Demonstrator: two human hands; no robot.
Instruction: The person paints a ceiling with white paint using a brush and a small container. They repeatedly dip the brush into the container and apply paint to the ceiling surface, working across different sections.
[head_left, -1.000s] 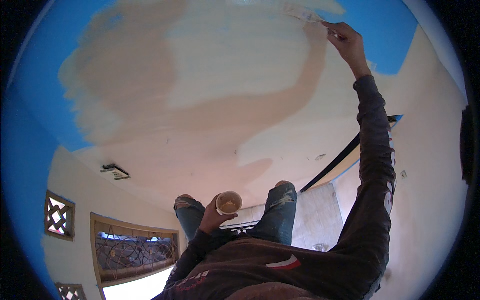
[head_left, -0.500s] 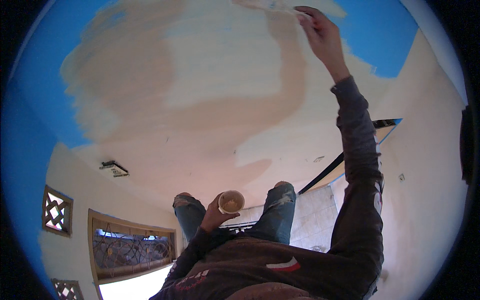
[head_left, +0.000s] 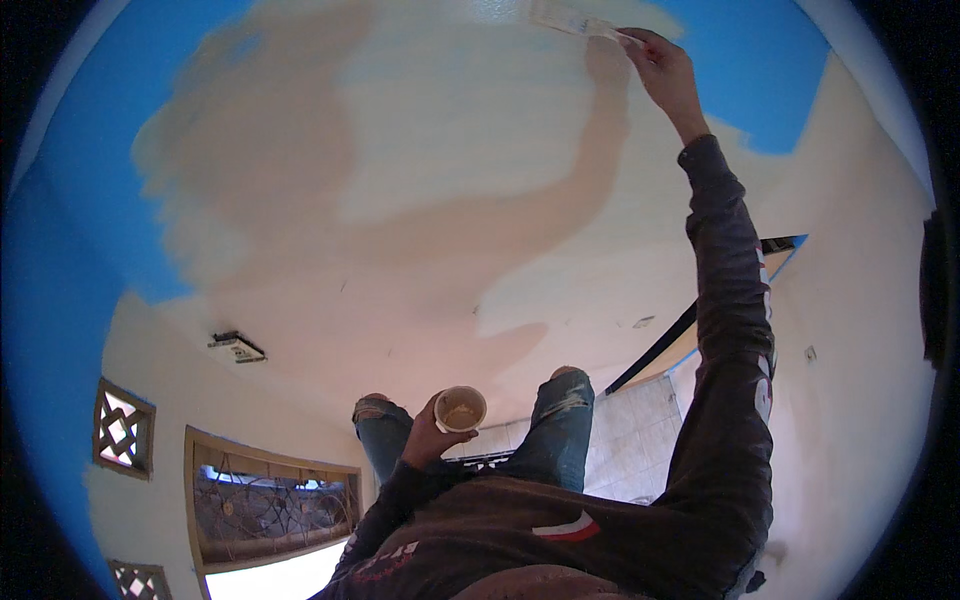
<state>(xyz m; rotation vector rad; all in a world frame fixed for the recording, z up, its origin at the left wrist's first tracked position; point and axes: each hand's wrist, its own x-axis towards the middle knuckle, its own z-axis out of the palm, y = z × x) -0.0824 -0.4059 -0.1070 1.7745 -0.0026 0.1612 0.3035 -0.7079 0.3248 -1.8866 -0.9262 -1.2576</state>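
My right hand (head_left: 662, 75) is raised high and closed around the handle of a wide paintbrush (head_left: 572, 18). The brush's bristles lie against the upper part of the wall (head_left: 450, 120), where pale cream paint covers much of a blue coat (head_left: 745, 85). Low in front of my body, my left hand (head_left: 432, 435) grips a round tub of paint (head_left: 461, 409) by its side. Light beige paint shows inside the tub, with its mouth facing up toward me. Shadows of my head and arm fall across the painted surface.
Below the painted wall are my knees in torn jeans (head_left: 560, 430). A wall box (head_left: 238, 347) is set at the left, above a window with a metal grille (head_left: 275, 500) and a small lattice opening (head_left: 123, 428). A dark-edged triangular recess (head_left: 680, 330) lies beside my right arm.
My right hand and the brush have moved right and slightly down. The left hand keeps its hold on the tub, almost unmoved.
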